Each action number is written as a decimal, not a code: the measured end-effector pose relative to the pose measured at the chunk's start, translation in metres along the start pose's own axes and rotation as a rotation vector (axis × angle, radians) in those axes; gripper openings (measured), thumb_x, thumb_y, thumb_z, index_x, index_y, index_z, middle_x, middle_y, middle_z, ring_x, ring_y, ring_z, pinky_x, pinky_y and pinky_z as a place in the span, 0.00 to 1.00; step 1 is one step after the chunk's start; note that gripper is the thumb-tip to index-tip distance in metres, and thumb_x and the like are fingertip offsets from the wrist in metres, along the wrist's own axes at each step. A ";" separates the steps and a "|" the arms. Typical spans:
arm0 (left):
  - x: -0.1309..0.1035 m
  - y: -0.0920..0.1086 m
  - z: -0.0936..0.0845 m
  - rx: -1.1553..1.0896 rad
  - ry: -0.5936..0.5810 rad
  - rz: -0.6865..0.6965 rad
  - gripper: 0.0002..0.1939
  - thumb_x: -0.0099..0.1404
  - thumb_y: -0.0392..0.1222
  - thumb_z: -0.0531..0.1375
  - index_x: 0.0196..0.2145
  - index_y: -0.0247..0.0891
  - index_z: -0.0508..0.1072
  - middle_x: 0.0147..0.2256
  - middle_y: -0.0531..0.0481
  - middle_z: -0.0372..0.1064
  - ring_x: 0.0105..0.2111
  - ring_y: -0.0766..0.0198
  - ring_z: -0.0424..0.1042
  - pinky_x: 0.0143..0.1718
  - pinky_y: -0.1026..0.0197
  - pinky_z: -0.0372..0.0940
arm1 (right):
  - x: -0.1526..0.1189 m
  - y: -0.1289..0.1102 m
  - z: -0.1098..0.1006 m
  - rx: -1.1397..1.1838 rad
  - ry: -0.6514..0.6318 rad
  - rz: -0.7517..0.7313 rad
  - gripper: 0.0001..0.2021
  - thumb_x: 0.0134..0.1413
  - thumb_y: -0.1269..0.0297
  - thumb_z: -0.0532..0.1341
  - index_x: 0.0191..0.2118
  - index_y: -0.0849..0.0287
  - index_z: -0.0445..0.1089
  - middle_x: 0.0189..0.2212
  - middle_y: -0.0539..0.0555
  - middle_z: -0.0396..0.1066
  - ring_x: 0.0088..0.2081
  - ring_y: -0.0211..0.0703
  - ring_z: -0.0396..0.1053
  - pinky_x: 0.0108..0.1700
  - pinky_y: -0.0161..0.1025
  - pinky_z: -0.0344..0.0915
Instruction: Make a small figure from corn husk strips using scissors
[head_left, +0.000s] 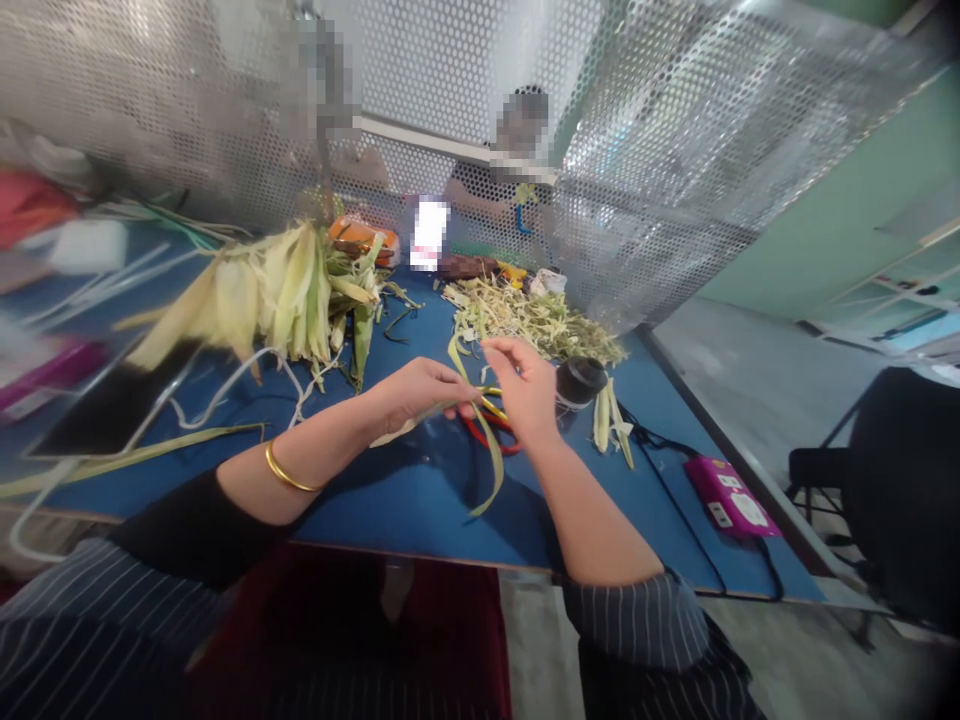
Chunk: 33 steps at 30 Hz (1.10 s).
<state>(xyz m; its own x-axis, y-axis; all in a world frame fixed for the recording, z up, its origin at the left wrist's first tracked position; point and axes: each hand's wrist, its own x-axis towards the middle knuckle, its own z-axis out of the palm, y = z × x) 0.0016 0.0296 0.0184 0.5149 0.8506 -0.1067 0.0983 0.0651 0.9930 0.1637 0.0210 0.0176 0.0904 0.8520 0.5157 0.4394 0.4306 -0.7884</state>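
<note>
My left hand [426, 390] is closed in a pinch on a narrow pale-green corn husk strip [491, 470]. The strip curls up above the fingertips, and its lower end hangs over the table. Close by on the right, my right hand [531, 392] has its fingertips drawn together near the strip's upper part; what lies between them is too small to make out. Another pale husk piece [401, 428] runs beneath my left hand. Under both hands lie scissors with red and yellow handles [491, 432], partly hidden by my hands and the strip.
A pile of corn husks [281, 290] lies left, shredded husk bits [525, 315] behind. Right of my hands are a dark-lidded jar [581, 382], husk pieces [604, 418], black cables and a magenta tissue pack [731, 497]. A dark tablet [112, 400] lies left; a perforated screen [465, 60] stands behind.
</note>
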 end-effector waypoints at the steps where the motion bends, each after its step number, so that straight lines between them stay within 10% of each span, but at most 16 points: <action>1: 0.001 0.000 -0.001 -0.054 0.033 -0.007 0.13 0.53 0.48 0.63 0.25 0.34 0.78 0.25 0.45 0.74 0.22 0.69 0.64 0.26 0.66 0.60 | 0.003 0.000 -0.004 -0.008 0.053 0.015 0.11 0.53 0.57 0.57 0.33 0.58 0.73 0.34 0.53 0.74 0.38 0.42 0.69 0.44 0.39 0.62; 4: 0.003 0.002 -0.007 -0.170 0.113 -0.020 0.15 0.57 0.50 0.61 0.30 0.33 0.78 0.28 0.44 0.74 0.22 0.70 0.65 0.25 0.66 0.59 | 0.008 0.001 -0.012 -0.020 0.092 0.133 0.18 0.52 0.50 0.57 0.24 0.59 0.71 0.24 0.53 0.71 0.30 0.41 0.68 0.37 0.39 0.63; 9: 0.003 0.005 -0.006 -0.183 0.149 -0.009 0.14 0.56 0.49 0.62 0.25 0.33 0.76 0.26 0.46 0.73 0.21 0.71 0.64 0.26 0.66 0.59 | 0.007 0.010 -0.005 0.296 -0.263 0.439 0.19 0.47 0.46 0.60 0.24 0.60 0.72 0.22 0.52 0.71 0.28 0.39 0.67 0.35 0.37 0.63; 15: 0.003 0.001 0.002 -0.091 0.172 0.019 0.11 0.53 0.46 0.64 0.23 0.33 0.75 0.21 0.50 0.69 0.21 0.71 0.63 0.25 0.66 0.59 | 0.001 0.017 0.006 0.572 -0.238 0.501 0.12 0.40 0.57 0.67 0.23 0.59 0.67 0.21 0.47 0.67 0.25 0.33 0.63 0.32 0.34 0.61; 27: 0.004 -0.004 0.007 -0.066 0.140 0.009 0.09 0.52 0.42 0.64 0.21 0.33 0.75 0.19 0.50 0.69 0.20 0.71 0.64 0.26 0.66 0.61 | -0.008 0.013 0.021 0.428 0.035 0.434 0.11 0.42 0.60 0.64 0.21 0.59 0.63 0.17 0.44 0.59 0.22 0.33 0.55 0.26 0.34 0.55; 33: 0.006 -0.004 0.006 -0.032 0.215 -0.025 0.11 0.53 0.45 0.62 0.24 0.32 0.75 0.20 0.49 0.70 0.19 0.71 0.65 0.24 0.67 0.61 | -0.002 0.007 0.004 -0.129 0.056 0.125 0.14 0.52 0.54 0.59 0.23 0.59 0.66 0.21 0.48 0.65 0.26 0.38 0.61 0.33 0.37 0.59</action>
<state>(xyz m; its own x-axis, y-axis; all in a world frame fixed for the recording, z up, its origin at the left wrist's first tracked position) 0.0089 0.0312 0.0133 0.3184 0.9401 -0.1221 0.0797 0.1018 0.9916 0.1626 0.0233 0.0094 0.1991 0.8770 0.4372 0.5322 0.2779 -0.7997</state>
